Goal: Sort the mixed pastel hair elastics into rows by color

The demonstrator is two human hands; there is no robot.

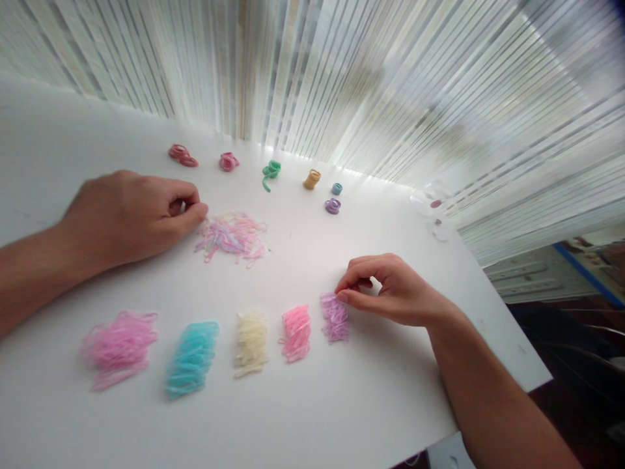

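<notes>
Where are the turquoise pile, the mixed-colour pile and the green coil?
Turquoise pile (192,359): head view, its middle.
Mixed-colour pile (231,236): head view, its middle.
Green coil (272,170): head view, its coiled upper part.

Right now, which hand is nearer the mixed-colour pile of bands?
Left: the left hand is at the left edge of the mixed-colour pile; the right hand is farther right, at the purple bands.

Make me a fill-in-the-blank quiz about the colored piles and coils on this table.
The pile nearest the right hand is ____.
Between the turquoise pile and the small pink pile lies a ____ one.
Between the pink coil and the mustard coil sits a ____ one.
Nearest the person, ____ piles form a row.

Missing words: purple, cream, green, five.
</notes>
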